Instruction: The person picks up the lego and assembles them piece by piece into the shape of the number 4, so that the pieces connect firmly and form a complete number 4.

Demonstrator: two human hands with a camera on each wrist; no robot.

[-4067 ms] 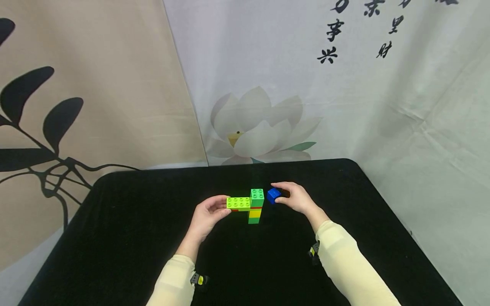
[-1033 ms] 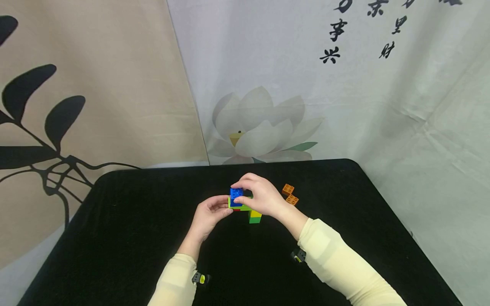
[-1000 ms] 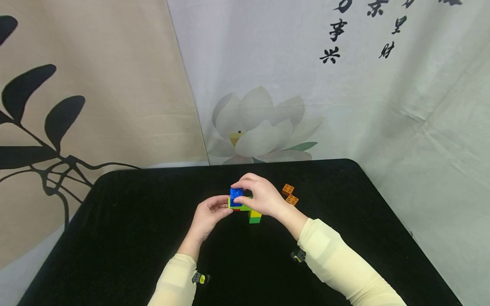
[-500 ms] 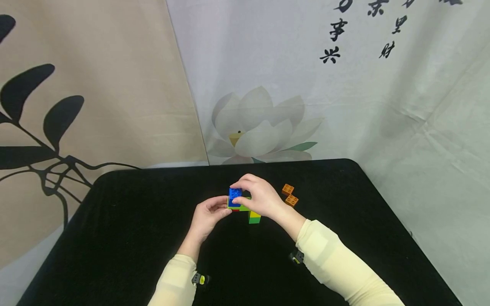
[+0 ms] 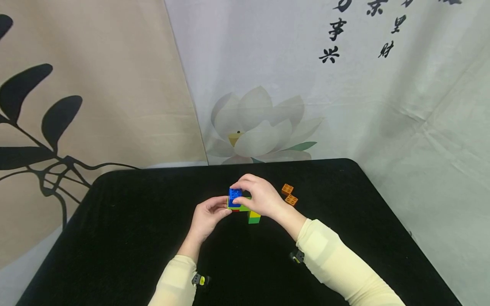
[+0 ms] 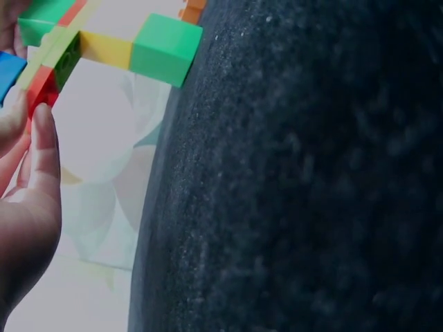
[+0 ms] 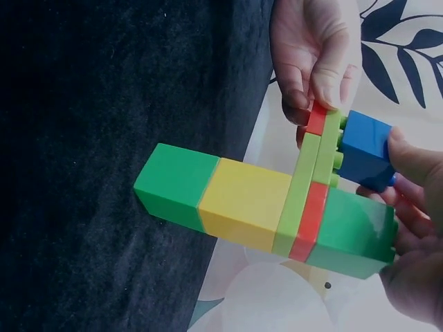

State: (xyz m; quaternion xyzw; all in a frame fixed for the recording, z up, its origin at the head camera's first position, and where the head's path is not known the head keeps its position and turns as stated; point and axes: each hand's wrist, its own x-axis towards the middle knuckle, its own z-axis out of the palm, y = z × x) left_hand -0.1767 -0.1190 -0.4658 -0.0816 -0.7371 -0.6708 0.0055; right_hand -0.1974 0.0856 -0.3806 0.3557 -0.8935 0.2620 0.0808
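My left hand (image 5: 206, 216) pinches the left end of a toy-brick build, at a small red brick (image 7: 316, 119) under a lime plate (image 7: 328, 149). With thumb and fingers my right hand (image 5: 264, 197) grips a blue brick (image 5: 235, 194) over that same end. In the right wrist view the blue brick meets the lime studs, some of which still show; I cannot tell whether it is fully pressed down. The build's column has a green brick (image 7: 176, 183) at the bottom, a yellow brick (image 7: 246, 200), thin lime and red layers, and another green brick (image 7: 351, 232) on top, hidden in the head view.
Two orange bricks (image 5: 291, 199) lie on the black-covered table (image 5: 153, 246), right of the build and close to my right forearm. A printed cloth backdrop (image 5: 268, 63) hangs behind the table's far edge.
From right of the column, my right hand has carried the blue brick left onto the lime plate's outer end, uncovering the orange bricks. Over the last second both hands stay nearly still.
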